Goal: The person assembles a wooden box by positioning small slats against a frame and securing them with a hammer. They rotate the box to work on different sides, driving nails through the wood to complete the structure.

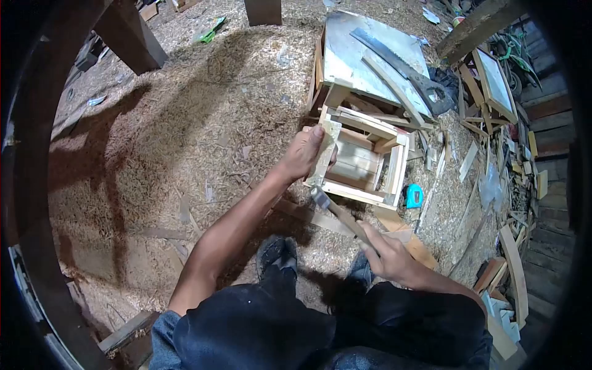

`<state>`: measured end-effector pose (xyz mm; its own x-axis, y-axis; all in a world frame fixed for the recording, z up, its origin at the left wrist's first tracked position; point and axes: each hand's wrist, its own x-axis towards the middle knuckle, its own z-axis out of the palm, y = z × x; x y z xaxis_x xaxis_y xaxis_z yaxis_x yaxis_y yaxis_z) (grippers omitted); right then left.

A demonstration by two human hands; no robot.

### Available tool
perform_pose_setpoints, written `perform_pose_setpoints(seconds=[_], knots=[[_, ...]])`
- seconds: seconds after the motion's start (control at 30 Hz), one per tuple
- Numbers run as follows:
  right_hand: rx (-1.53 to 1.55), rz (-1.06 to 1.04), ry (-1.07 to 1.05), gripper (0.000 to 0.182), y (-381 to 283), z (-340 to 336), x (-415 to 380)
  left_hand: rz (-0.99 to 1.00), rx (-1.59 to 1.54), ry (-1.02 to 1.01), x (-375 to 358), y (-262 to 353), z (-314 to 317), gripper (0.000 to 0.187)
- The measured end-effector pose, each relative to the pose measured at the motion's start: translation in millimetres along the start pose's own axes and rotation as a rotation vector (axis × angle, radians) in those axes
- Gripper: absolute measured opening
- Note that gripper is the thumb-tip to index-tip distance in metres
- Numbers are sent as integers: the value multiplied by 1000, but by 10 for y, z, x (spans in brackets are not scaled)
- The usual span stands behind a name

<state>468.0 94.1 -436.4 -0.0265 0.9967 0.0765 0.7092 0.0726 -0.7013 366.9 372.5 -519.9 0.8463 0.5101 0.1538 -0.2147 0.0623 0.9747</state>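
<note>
In the left hand (301,153), a wood block (324,151)

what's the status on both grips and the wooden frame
Left grip on wood piece, at corner of frame. Right grip on hammer, head near piece's lower end. Tape measure beside frame, clear of both.

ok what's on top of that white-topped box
A handsaw and a thin wood strip lie on the white top. The surface directly beneath them is covered, so I can't see it.
</note>
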Motion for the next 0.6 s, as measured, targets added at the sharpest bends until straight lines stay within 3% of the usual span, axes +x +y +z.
perform_pose_setpoints(seconds=[0.1, 0.2, 0.3, 0.37, 0.5, 0.6], knots=[[-78, -416, 228, 49, 57, 22, 90, -41, -23, 8, -56, -55, 39, 81], [-41, -84, 51, 46, 53, 71, 10, -71, 10, -8, -54, 1, -10, 81], [-62, -187, 69, 48, -10, 31, 10, -42, -12, -22, -7, -12, 9, 81], [-104, -452, 184, 51, 49, 45, 76, -52, -35, -8, -76, -61, 32, 80], [31, 94, 10, 52, 63, 53, -77, -82, -44, 18, -3, -112, -33, 78], [60, 93, 130, 38, 12, -36, -85, -63, -125, -68, -53, -150, -65, 77]])
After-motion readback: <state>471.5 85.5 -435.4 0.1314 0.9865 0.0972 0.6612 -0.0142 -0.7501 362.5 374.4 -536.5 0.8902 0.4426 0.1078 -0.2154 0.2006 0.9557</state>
